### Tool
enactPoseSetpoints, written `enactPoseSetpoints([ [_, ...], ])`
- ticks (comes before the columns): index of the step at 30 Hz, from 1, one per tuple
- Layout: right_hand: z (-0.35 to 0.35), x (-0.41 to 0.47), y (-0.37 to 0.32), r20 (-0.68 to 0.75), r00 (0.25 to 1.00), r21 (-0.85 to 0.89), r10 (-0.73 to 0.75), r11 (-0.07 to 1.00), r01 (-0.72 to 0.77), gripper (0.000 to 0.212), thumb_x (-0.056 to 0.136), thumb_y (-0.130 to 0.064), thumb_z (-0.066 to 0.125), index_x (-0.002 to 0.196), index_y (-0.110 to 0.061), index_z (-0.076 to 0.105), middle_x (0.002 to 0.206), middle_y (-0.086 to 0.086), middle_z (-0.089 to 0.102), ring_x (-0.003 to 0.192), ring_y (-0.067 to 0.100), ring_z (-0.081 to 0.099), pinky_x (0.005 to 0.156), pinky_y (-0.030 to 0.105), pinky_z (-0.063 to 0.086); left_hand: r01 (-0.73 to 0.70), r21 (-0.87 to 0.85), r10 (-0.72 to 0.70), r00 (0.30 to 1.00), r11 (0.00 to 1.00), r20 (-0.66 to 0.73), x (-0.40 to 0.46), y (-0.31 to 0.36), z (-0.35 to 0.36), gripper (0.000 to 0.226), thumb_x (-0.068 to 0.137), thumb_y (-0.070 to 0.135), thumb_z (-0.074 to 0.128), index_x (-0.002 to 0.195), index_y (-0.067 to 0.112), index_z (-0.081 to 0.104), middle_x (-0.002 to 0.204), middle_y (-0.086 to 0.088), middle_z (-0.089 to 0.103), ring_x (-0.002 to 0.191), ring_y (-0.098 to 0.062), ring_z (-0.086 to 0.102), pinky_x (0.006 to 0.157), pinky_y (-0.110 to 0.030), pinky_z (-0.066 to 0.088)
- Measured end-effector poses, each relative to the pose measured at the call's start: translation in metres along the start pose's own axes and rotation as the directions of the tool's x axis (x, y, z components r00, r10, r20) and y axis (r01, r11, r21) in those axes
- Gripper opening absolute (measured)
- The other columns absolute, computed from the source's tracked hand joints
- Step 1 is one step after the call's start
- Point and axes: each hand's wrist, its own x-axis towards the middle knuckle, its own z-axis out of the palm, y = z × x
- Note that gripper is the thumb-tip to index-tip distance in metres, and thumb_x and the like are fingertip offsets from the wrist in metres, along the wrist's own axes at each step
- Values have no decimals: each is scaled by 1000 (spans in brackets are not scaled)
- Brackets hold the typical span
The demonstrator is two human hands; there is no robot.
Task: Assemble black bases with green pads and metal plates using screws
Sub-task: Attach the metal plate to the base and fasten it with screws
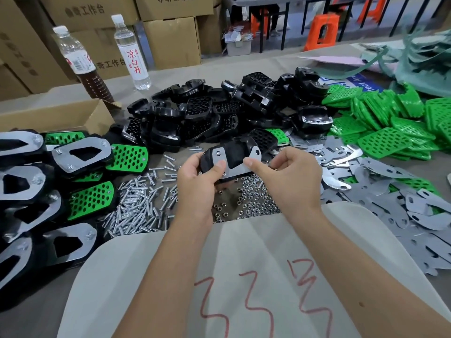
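Observation:
Both my hands hold one black base (233,152) above the table, with a U-shaped metal plate (235,168) lying against its near face. My left hand (197,184) grips the left end, thumb pressing on the plate. My right hand (285,176) grips the right end, thumb on the plate's lower edge. Loose black bases (219,113) are heaped behind. Green pads (390,132) pile at the right, and metal plates (402,211) spread along the right side. Screws (141,203) lie under my left hand and nuts (251,198) below the held base.
Finished assemblies (80,172) with green pads and plates are stacked at the left. An open cardboard box (61,118) and two bottles (131,52) stand at the back left. Cardboard cartons (170,37) and orange stools (322,32) lie beyond the table.

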Motion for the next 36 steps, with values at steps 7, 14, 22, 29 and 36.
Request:
enactPoseSetpoints([
  [7,-12,6,-1,433,901,464,10,855,-233,24,84,-27,86,104,-23,76,86,-1,72,56,17,58,41,23,41,47,-60,-43,996,997,78,0,4,-1,16,99,0,61,112,3,70,100,-9,78,87,-23,76,71,-33,62],
  [14,-19,11,0,620,783,615,-50,651,-445,23,94,-36,68,101,-18,81,94,3,72,64,13,60,46,20,42,108,-120,-95,989,987,109,-2,10,1,28,100,-5,55,127,-7,61,118,-19,70,98,-27,70,78,-38,63],
  [22,-18,10,5,607,786,590,-117,729,-347,29,84,-13,81,112,-8,76,88,12,60,64,15,55,55,20,47,89,-100,-76,989,991,127,-2,10,-1,20,97,-2,59,116,-4,63,96,-12,73,83,-21,72,72,-37,62],
  [29,-15,7,2,601,786,623,-143,700,-348,32,82,-12,74,113,-5,74,83,1,63,63,10,57,53,18,48,40,42,-42,997,998,69,-7,8,4,52,73,23,84,115,1,61,118,-31,68,110,-51,68,92,-66,57],
  [36,-17,8,3,623,771,628,-128,670,-396,24,87,-14,71,109,-8,75,87,2,65,64,7,56,53,16,46,79,19,-81,988,997,128,-6,10,2,60,71,23,93,118,2,61,108,-20,76,95,-37,76,77,-46,64],
])
